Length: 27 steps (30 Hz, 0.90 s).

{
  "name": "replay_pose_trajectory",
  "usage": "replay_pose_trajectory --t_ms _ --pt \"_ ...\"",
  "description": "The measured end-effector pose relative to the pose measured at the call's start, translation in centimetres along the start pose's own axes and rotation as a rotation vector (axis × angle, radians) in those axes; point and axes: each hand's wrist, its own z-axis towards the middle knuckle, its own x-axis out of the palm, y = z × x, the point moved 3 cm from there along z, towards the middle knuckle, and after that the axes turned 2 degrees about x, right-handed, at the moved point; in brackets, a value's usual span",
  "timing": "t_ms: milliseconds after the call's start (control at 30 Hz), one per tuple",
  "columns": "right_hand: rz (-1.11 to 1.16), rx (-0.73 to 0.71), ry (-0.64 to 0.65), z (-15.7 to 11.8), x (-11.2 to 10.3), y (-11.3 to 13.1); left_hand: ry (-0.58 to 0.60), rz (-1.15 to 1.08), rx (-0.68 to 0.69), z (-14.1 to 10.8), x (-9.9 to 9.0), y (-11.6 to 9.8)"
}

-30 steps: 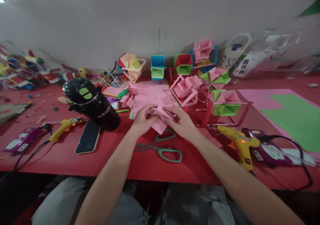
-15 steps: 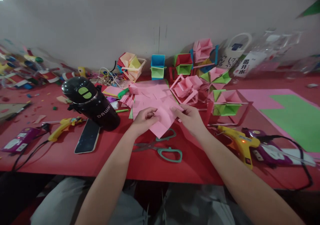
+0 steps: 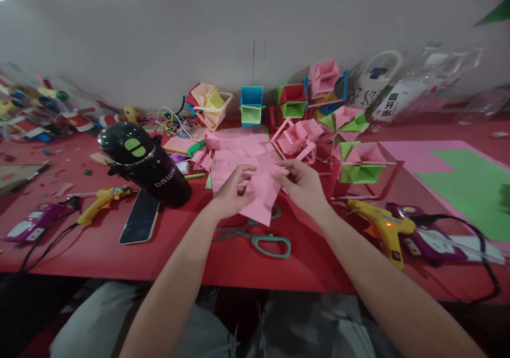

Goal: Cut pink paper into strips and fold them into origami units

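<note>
A creased piece of pink paper (image 3: 261, 198) is held up between my hands, one corner pointing down toward me. My left hand (image 3: 234, 192) grips its left side, thumb in front and fingers curled behind. At the upper right edge, my right hand (image 3: 300, 184) pinches the paper between thumb and fingers. Below the paper lie scissors with green handles (image 3: 271, 245), partly covered by it. Behind it is a pile of pink paper sheets (image 3: 239, 145), hard to tell apart from the held piece where they overlap.
Left stand a black bottle (image 3: 149, 167), a phone (image 3: 139, 217) and a yellow glue gun (image 3: 101, 204). Another glue gun (image 3: 382, 228) lies right, its light on. Folded paper models (image 3: 292, 103) line the wall. Pink and green sheets (image 3: 466, 182) lie far right.
The pink paper has turned in my hands, its lower corner swinging to the right and slightly down. My left hand's fingers have shifted a little on it.
</note>
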Motion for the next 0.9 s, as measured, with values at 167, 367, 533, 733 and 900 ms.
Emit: replay_pose_trajectory --t_ms 167,367,533,733,900 --pt "-0.042 -0.019 0.008 0.0 -0.1 -0.2 0.018 -0.024 0.035 -0.1 0.2 -0.6" --pt "-0.153 -0.072 -0.016 -0.4 -0.2 0.1 0.026 0.057 -0.031 0.1 0.4 -0.4" --pt "-0.207 -0.252 -0.065 -0.5 0.0 1.0 -0.035 0.078 0.011 0.5 0.3 0.0" --pt "-0.305 -0.366 -0.161 -0.6 -0.2 1.7 -0.167 0.123 0.053 1.0 0.1 0.5" --pt "-0.272 -0.266 -0.091 -0.6 -0.1 1.2 -0.254 0.142 0.080 0.9 -0.1 0.7"
